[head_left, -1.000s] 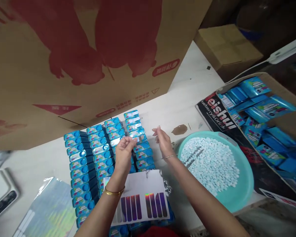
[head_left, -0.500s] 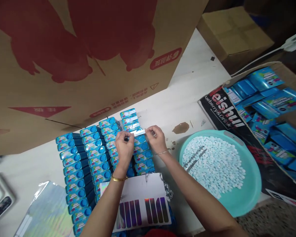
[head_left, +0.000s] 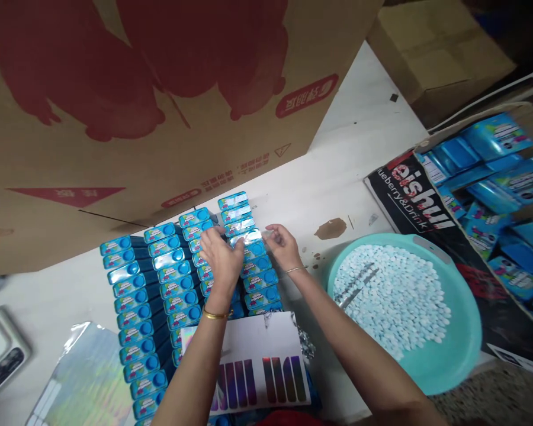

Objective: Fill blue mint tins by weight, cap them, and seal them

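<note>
Several rows of blue tins (head_left: 134, 318) stand on the white table. My left hand (head_left: 221, 255) is over the third and fourth rows, its fingers apart and holding nothing. A shiny clear strip (head_left: 247, 238) lies on a tin in the rightmost row, between my hands. My right hand (head_left: 282, 247) is at the right edge of that tin, fingers curled, thumb and forefinger close together; whether anything is between them is too small to tell. Nearer to me, a white sheet with dark holographic strips (head_left: 260, 355) rests over the tins.
A large cardboard box (head_left: 231, 53) stands behind the rows. At the right are a teal basin (head_left: 464, 331) of pale blue pellets with metal tweezers (head_left: 359, 287), and a carton (head_left: 426, 201) of blue packs. A scale (head_left: 2, 349) and holographic sheet (head_left: 82, 378) are at the left.
The strip that both hands held stretched now lies on the tin. My left hand has let go and opened, moving slightly left. The camera view has shifted a little.
</note>
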### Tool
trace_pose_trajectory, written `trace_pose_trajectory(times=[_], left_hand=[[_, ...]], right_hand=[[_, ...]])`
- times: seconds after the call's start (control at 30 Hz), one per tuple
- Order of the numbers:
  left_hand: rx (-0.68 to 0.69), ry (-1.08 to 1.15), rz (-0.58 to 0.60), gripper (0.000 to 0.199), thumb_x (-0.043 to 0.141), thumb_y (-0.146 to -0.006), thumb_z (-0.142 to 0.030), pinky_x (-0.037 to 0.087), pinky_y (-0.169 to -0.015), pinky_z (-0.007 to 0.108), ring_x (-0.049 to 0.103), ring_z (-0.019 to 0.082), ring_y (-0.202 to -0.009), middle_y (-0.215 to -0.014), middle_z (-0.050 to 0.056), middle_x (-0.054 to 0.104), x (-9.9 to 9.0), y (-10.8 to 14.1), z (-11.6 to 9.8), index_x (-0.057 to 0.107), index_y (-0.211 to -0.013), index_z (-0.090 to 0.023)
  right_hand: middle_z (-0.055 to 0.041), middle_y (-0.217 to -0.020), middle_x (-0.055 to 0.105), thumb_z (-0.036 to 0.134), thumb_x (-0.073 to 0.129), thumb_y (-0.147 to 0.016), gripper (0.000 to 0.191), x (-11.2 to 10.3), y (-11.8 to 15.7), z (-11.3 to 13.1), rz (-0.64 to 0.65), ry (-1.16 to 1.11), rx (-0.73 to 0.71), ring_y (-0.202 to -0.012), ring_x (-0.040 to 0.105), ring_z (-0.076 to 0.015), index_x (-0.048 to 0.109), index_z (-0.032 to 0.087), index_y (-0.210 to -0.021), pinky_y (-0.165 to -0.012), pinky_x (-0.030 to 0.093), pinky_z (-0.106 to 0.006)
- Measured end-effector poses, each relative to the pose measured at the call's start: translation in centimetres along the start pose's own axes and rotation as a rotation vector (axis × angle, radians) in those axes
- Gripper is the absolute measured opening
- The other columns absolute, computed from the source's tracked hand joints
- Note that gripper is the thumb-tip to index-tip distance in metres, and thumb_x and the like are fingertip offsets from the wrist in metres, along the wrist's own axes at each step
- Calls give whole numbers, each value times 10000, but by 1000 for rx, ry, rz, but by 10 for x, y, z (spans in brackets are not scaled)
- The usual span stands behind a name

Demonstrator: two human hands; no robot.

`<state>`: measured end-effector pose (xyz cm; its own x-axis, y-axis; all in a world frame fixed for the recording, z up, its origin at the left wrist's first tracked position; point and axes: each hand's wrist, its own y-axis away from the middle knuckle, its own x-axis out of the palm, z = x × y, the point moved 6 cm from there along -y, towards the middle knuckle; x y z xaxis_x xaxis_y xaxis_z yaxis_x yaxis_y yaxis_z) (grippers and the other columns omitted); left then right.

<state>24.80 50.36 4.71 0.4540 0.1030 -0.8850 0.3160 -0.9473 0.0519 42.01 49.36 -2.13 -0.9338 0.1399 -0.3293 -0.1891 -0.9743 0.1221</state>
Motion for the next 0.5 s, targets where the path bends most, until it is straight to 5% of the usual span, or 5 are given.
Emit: trace_pose_trajectory(times=[0.13, 0.27, 0.4, 0.5], left_hand=[[-31, 11, 30, 433, 699, -714, -304, 363, -884, 502, 442, 324, -1088, -1085, 99, 471, 4, -4, 0, 458, -1059, -203], [72, 99, 96, 294, 666, -757, -293, 387, -890, 467, 484, 287, -1042, -1056, 88, 512, -9, -2, 8, 509, -990, -203], [393, 281, 417, 139, 463, -914, -299, 428, -855, 347, 564, 188, -916, -963, 48, 615, -53, 23, 47, 573, -943, -218], [497, 134, 577, 200, 458, -924, -340, 409, -860, 350, 560, 201, -962, -994, 62, 635, -89, 59, 93, 616, -979, -231]], right_hand=[[-44, -810, 578, 200, 407, -912, 359, 5, 11, 8, 172, 172, -181, -821, 534, -193, 653, 235, -1171, -762, 441, -320], [-94, -915, 628, 59, 411, -832, 446, -4, 21, 10, 248, 559, -181, -856, 520, -243, 664, 221, -1162, -766, 415, -373], [-131, -997, 617, 175, 387, -914, 372, -20, 46, 45, 70, 495, -283, -924, 520, -266, 592, 156, -1224, -821, 405, -403], [-106, -982, 625, 254, 391, -950, 295, -4, 83, 81, 150, 324, -383, -925, 530, -246, 621, 181, -1120, -824, 402, -382]])
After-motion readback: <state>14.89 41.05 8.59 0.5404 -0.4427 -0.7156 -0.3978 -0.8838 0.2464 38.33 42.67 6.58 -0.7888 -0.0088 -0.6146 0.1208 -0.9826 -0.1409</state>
